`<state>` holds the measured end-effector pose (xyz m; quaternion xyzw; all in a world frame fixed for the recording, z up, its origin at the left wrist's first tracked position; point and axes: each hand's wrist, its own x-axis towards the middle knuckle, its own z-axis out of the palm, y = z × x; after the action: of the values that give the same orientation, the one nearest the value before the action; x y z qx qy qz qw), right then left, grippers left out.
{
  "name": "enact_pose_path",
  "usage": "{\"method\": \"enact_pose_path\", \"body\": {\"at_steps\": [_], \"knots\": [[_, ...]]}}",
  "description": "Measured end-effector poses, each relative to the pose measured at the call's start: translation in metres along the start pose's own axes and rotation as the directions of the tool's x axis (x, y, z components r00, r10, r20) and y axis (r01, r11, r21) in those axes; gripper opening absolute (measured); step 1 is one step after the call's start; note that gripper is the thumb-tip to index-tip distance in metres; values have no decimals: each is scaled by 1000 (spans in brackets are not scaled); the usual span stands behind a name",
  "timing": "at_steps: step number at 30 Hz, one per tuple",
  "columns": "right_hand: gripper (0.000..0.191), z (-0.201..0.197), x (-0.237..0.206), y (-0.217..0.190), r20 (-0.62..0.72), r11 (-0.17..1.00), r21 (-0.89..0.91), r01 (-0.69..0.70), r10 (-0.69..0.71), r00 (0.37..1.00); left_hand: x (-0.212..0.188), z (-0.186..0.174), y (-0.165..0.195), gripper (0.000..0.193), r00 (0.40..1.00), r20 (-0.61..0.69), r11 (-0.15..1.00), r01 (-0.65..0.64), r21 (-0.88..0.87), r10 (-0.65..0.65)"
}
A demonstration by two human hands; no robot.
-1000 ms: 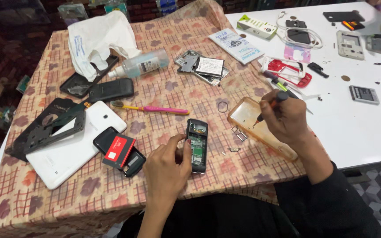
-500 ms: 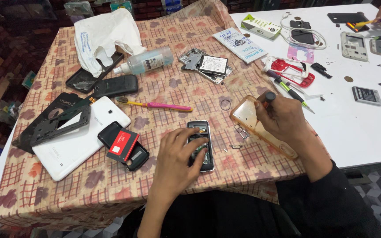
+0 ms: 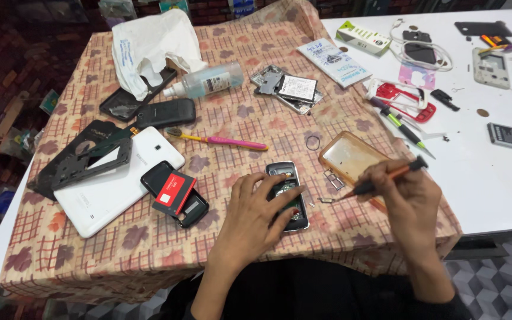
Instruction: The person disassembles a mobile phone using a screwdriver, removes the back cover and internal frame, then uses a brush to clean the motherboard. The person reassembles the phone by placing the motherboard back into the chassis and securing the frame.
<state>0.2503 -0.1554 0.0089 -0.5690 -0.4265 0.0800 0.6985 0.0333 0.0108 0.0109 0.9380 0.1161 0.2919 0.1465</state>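
Two hands work: left hand (image 3: 256,204) presses opened phone (image 3: 287,194), right hand (image 3: 407,195) grips screwdriver (image 3: 386,176)

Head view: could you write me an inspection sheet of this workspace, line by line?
Surface: patterned tablecloth, white table beside it.
Job's things: opened phone under left hand; right hand grips screwdriver, tip near the phone.
Clutter: white tablet, pink toothbrush, clear bottle, amber phone case, plastic bag, red battery, loose phone parts.
Grippers: bare hands only; left flat, right closed.
Cables: white cable, far right.
Surroundings: brick wall, tiled floor.
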Motion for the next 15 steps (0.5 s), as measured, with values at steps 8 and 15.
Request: {"method": "enact_pose_path", "body": {"at_steps": [8, 15], "knots": [[20, 26, -46, -6, -76, 968, 223, -115, 135, 988, 2, -3, 6, 32, 999, -34, 999, -13, 45, 15], [29, 14, -54, 1, -58, 969, 225, -105, 121, 991, -4, -10, 9, 40, 996, -62, 998, -58, 38, 60]]}}
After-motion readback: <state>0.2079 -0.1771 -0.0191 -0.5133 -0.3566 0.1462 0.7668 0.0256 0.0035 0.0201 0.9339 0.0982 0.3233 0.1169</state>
